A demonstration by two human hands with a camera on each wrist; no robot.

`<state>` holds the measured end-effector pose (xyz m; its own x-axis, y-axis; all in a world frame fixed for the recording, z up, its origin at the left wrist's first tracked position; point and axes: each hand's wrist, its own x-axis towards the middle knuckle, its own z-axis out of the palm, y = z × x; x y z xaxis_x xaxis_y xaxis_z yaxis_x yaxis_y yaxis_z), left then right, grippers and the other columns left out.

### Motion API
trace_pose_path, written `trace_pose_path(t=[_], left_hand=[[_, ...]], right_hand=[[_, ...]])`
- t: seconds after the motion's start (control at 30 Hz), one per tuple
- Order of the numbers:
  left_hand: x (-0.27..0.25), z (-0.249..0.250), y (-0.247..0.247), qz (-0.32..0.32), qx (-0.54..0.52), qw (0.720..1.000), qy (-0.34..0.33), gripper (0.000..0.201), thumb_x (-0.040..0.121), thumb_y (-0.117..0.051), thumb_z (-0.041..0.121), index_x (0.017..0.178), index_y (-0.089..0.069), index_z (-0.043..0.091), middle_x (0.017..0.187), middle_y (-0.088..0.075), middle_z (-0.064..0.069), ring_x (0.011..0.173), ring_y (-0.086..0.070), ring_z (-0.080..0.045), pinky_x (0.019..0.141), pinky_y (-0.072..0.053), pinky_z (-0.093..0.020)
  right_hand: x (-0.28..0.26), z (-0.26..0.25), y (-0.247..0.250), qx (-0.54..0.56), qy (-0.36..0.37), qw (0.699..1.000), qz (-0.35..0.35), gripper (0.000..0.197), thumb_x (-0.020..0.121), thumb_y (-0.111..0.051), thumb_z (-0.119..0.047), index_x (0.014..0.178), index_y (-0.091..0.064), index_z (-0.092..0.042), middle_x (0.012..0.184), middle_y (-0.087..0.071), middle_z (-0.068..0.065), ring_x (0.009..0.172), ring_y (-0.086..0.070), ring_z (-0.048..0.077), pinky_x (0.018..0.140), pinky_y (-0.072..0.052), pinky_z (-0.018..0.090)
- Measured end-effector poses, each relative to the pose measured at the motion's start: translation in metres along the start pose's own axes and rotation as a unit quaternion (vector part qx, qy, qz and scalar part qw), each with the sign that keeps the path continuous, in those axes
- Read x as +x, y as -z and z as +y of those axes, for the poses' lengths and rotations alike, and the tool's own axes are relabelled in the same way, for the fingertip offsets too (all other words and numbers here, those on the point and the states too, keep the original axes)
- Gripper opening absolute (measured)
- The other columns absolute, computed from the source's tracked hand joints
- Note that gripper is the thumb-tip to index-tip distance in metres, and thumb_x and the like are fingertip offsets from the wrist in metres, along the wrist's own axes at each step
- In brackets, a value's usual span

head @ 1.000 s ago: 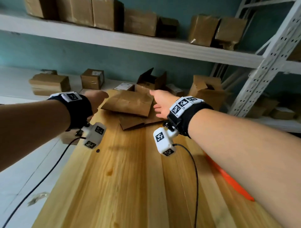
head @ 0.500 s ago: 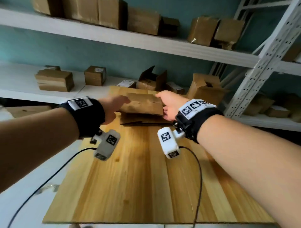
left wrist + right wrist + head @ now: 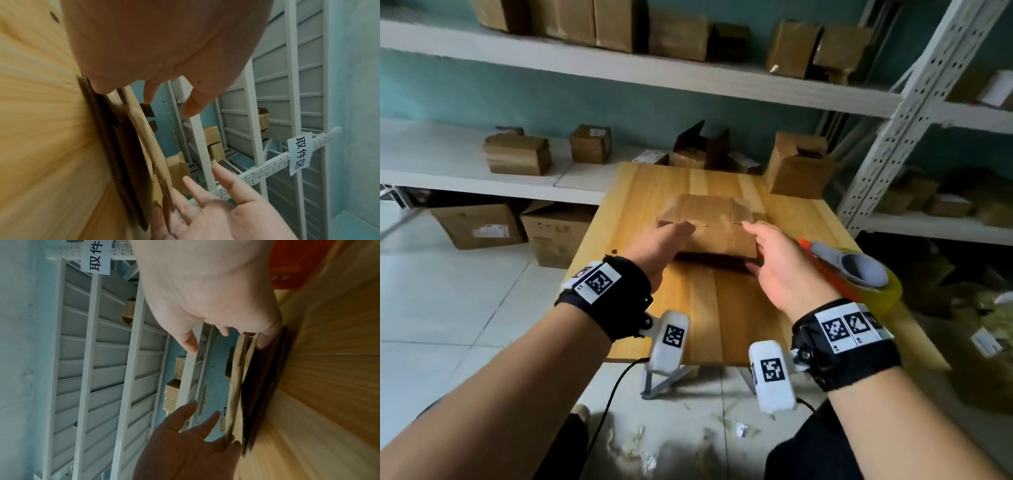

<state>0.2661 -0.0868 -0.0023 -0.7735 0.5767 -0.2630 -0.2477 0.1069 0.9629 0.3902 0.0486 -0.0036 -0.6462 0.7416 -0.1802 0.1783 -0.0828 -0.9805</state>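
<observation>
A flattened brown cardboard box [image 3: 709,219] lies on a darker flat piece on the wooden table [image 3: 722,308]. My left hand [image 3: 667,236] rests on its near left corner, fingers straight and spread. My right hand [image 3: 767,253] is at its near right edge, fingers loosely extended, with one fingertip touching the edge. The left wrist view shows the cardboard [image 3: 127,154] edge-on between my left hand [image 3: 170,104] and my right hand [image 3: 216,203]. In the right wrist view the cardboard [image 3: 236,386] lies between my right hand [image 3: 222,337] and my left hand [image 3: 195,426].
An orange and grey tape dispenser [image 3: 852,267] with a yellowish roll lies at the table's right edge, close to my right hand. White metal shelves [image 3: 619,72] with several cardboard boxes stand behind the table. Two larger boxes [image 3: 482,226] sit on the tiled floor at left.
The cardboard, first raised near the table's far end, has come toward me and now lies flat mid-table. Both hands followed it back. My view has tilted downward.
</observation>
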Motion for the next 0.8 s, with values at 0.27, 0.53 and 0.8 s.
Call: trace_pose_path(t=[0.27, 0.53, 0.8], left_hand=[[0.032, -0.016, 0.021, 0.101, -0.04, 0.994, 0.019, 0.039, 0.098, -0.066, 0.023, 0.134, -0.059, 0.009, 0.131, -0.059, -0.007, 0.123, -0.05, -0.024, 0.1, -0.035, -0.035], [0.053, -0.007, 0.015, 0.118, -0.088, 0.989, 0.025, 0.043, 0.094, -0.07, 0.023, 0.133, -0.058, 0.009, 0.127, -0.056, -0.01, 0.123, -0.054, -0.029, 0.113, -0.042, -0.043], [0.055, -0.018, 0.004, 0.159, -0.035, 0.987, 0.006, 0.062, 0.094, -0.069, 0.028, 0.147, -0.044, 0.006, 0.136, -0.054, -0.016, 0.121, -0.053, -0.033, 0.09, -0.04, -0.038]], right_hand=[[0.022, 0.019, -0.013, 0.023, -0.023, 0.998, -0.054, 0.059, 0.092, -0.076, -0.039, 0.146, -0.058, -0.027, 0.149, -0.055, -0.006, 0.138, -0.047, 0.015, 0.119, -0.039, 0.043], [0.056, 0.017, -0.007, 0.211, -0.065, 0.975, -0.029, 0.023, 0.105, -0.062, -0.017, 0.125, -0.066, -0.027, 0.157, -0.047, 0.006, 0.154, -0.033, 0.025, 0.123, -0.037, 0.043], [0.062, 0.018, 0.011, 0.289, -0.096, 0.952, -0.027, 0.03, 0.108, -0.053, -0.011, 0.138, -0.056, -0.006, 0.135, -0.065, 0.016, 0.13, -0.06, 0.03, 0.116, -0.047, 0.046]])
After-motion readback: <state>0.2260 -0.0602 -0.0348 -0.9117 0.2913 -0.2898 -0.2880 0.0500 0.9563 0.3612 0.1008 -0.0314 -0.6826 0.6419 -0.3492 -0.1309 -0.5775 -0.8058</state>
